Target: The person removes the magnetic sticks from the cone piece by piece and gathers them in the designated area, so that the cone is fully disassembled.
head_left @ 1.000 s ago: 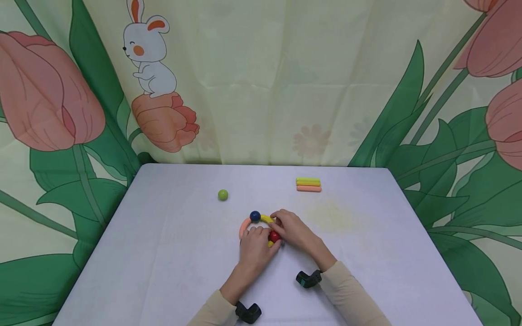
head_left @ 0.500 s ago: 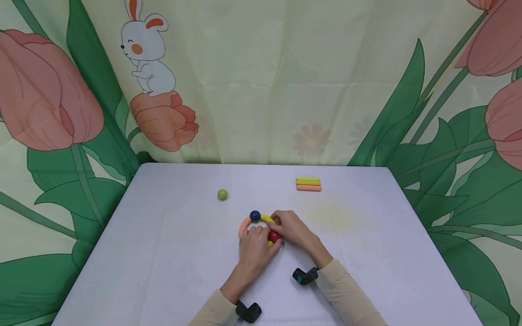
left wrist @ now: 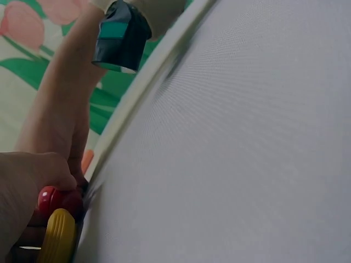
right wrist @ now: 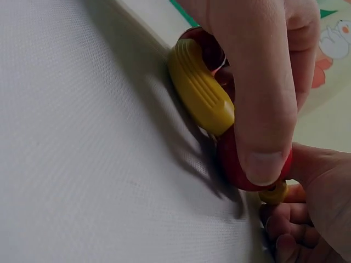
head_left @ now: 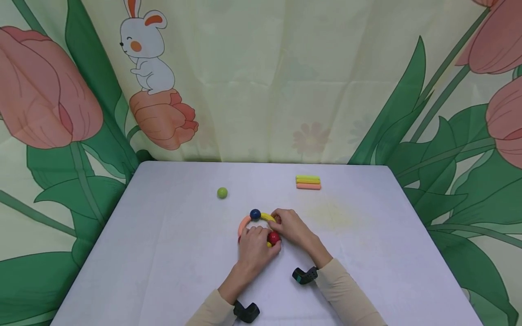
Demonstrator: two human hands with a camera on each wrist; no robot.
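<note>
A ring of toy pieces lies on the table: a blue ball [head_left: 255,214], a peach curved stick [head_left: 244,222], an upper yellow curved stick [head_left: 266,217], a red ball [head_left: 274,237] and a lower yellow curved stick [right wrist: 197,87]. My left hand [head_left: 253,249] reaches over the ring's near side and grips the red ball, its thumb pressed on it in the right wrist view. My right hand [head_left: 291,224] pinches the upper yellow stick near the end beside that ball. Part of another red ball [right wrist: 205,48] shows behind the lower stick. My left fingers hide much of the near side.
A green ball [head_left: 222,193] sits farther back on the left. At the back right, yellow-green, yellow and peach sticks [head_left: 308,182] lie side by side. The table [head_left: 183,271] has a white cover and stands before a patterned curtain [head_left: 244,90].
My right wrist has shifted slightly left. Both hands stay at the ring with nearly the same hold, and a bit more of the red ball shows between them.
</note>
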